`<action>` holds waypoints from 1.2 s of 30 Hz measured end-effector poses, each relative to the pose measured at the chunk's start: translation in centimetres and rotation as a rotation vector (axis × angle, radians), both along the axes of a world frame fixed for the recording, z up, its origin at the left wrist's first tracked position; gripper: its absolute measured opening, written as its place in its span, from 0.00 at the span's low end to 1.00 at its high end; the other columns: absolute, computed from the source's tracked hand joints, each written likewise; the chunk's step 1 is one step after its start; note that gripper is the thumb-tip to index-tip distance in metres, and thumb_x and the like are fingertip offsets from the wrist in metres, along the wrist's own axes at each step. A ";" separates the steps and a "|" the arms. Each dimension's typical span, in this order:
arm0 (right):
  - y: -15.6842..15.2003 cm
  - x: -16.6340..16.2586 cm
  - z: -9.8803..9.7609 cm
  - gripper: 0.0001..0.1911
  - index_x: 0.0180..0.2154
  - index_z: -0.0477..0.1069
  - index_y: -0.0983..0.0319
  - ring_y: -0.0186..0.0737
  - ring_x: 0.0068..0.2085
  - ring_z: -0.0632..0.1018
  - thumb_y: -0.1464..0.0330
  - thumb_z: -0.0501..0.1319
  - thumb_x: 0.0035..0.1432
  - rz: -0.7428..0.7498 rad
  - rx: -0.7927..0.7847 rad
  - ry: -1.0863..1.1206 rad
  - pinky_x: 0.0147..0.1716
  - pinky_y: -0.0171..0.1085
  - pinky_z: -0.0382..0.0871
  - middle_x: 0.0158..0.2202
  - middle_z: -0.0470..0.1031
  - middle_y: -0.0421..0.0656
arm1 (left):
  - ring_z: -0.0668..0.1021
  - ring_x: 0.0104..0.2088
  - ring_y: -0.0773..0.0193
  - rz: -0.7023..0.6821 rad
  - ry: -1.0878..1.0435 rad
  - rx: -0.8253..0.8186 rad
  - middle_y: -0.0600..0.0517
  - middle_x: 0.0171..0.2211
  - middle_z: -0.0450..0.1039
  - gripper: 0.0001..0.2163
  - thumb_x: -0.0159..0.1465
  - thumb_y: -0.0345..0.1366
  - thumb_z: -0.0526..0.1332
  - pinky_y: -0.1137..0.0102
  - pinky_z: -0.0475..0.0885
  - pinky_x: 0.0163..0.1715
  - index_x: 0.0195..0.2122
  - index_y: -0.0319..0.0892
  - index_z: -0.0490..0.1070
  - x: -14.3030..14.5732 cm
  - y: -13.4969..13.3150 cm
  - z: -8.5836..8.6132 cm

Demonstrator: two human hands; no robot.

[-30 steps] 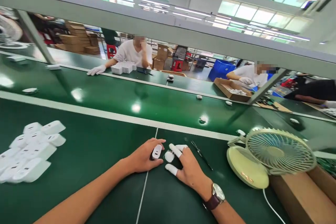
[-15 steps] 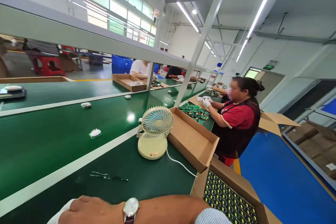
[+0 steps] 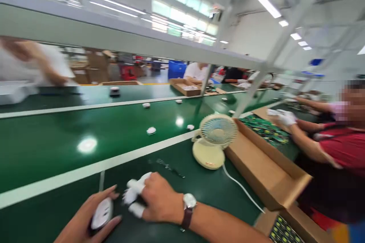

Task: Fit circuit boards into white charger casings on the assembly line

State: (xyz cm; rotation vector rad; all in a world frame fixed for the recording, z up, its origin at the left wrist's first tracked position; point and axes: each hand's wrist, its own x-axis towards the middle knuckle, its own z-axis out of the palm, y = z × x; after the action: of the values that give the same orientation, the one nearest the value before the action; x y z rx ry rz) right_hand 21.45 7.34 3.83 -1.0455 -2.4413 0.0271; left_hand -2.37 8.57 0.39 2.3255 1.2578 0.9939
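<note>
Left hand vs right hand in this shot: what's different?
The left hand looks bare; the right hand wears white finger covers.
The left hand holds a white housing with small dark openings; the right hand has a blurred white part at its covered fingers.
Shared: both are over the dark green table.

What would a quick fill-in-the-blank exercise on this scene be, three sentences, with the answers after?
The left hand holds a casing whose main colour is ____.
The right hand has a watch strapped around its ____.
As pictured, the fan stands to the ____ of the long open cardboard box.

Missing words: white, wrist, left.
</note>
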 end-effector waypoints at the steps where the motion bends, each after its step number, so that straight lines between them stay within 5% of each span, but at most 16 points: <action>1: -0.2 0.2 0.1 0.25 0.57 0.66 0.62 0.47 0.40 0.77 0.62 0.66 0.61 0.002 -0.014 0.060 0.42 0.43 0.74 0.39 0.77 0.45 | 0.85 0.49 0.51 -0.009 0.004 0.004 0.50 0.51 0.81 0.26 0.64 0.51 0.66 0.62 0.83 0.49 0.62 0.51 0.68 -1.5 -1.0 1.0; 7: -0.6 0.4 1.0 0.27 0.64 0.59 0.62 0.49 0.44 0.75 0.75 0.58 0.65 0.136 -0.002 0.345 0.45 0.50 0.75 0.45 0.76 0.49 | 0.79 0.58 0.52 -0.031 0.011 -0.090 0.45 0.61 0.73 0.34 0.64 0.40 0.69 0.57 0.77 0.59 0.69 0.51 0.57 -2.8 -3.3 4.5; 16: -2.1 -0.4 3.4 0.31 0.64 0.62 0.62 0.47 0.47 0.74 0.83 0.57 0.60 0.261 0.046 0.533 0.45 0.48 0.76 0.47 0.74 0.50 | 0.79 0.57 0.54 -0.120 -0.071 0.023 0.46 0.58 0.76 0.34 0.67 0.34 0.65 0.55 0.77 0.59 0.71 0.51 0.52 -2.0 -4.1 4.4; 36: -2.8 -0.5 2.1 0.35 0.69 0.55 0.66 0.51 0.44 0.75 0.79 0.58 0.62 0.221 0.089 0.367 0.41 0.49 0.79 0.46 0.75 0.52 | 0.75 0.59 0.51 -0.165 0.072 0.064 0.43 0.58 0.75 0.32 0.68 0.28 0.61 0.54 0.74 0.60 0.71 0.48 0.52 -1.0 -4.7 4.6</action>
State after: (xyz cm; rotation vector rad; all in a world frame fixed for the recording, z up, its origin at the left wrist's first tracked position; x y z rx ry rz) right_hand 20.97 4.52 5.96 -0.6609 -2.1860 0.1662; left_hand -3.36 3.87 5.04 2.4885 1.0529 0.9158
